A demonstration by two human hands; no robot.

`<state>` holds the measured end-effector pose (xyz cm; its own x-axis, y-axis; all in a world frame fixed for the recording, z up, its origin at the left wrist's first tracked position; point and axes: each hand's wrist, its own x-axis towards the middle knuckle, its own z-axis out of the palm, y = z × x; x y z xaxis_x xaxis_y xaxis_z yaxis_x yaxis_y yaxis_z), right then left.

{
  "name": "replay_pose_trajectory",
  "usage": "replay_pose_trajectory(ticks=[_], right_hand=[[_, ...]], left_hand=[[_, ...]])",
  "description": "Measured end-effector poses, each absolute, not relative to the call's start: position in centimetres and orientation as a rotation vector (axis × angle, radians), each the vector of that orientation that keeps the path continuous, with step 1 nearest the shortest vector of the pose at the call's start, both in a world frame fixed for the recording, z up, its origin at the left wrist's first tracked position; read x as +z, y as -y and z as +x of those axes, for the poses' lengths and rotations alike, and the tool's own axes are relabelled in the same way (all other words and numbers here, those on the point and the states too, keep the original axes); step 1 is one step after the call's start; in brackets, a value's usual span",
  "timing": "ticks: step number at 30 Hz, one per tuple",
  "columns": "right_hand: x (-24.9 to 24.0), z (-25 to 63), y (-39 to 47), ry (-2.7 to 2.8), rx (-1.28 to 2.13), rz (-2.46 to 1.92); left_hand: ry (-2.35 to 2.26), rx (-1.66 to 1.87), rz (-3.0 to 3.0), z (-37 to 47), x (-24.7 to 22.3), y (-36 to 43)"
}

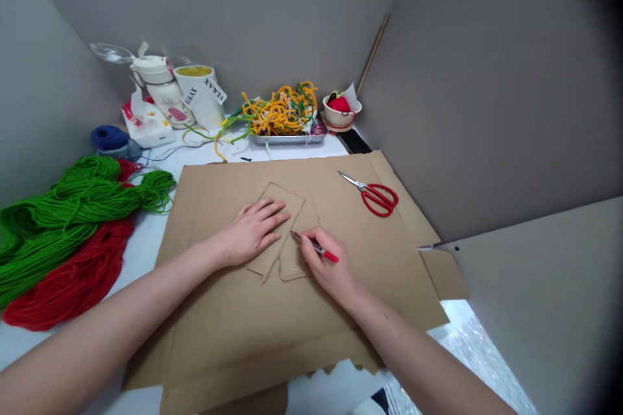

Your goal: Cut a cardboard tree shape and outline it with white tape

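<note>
My left hand (259, 231) lies flat, fingers spread, on a cut piece of cardboard (276, 193). That piece is angled and rests on a large cardboard sheet (233, 337). In my right hand (331, 266) is a pen with a red cap end (325, 251), its tip at the right edge of the cut piece. A second cardboard shape (296, 266) shows just under and right of the first; whether it is loose or only an outline I cannot tell. Red-handled scissors (379, 198) lie on the sheet to the upper right, apart from both hands.
Green yarn (73, 207) and red yarn (78, 279) lie left of the sheet. Behind it stand a tray (287, 139) heaped with orange yarn, a small bowl (341, 118), a white bottle (168, 94) and a white canister (207, 107). Grey partitions (511, 110) rise around the table.
</note>
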<state>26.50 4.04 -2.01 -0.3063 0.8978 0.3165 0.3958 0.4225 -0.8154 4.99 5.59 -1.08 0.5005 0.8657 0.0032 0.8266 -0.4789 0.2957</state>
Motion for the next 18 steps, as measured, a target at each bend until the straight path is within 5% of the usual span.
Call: replay_pose_trajectory(ticks=[18], right_hand=[[-2.4, 26.6, -1.9, 2.049, 0.795, -0.912]], left_hand=[[-1.432, 0.236, 2.491, 4.9, -1.1, -5.6]])
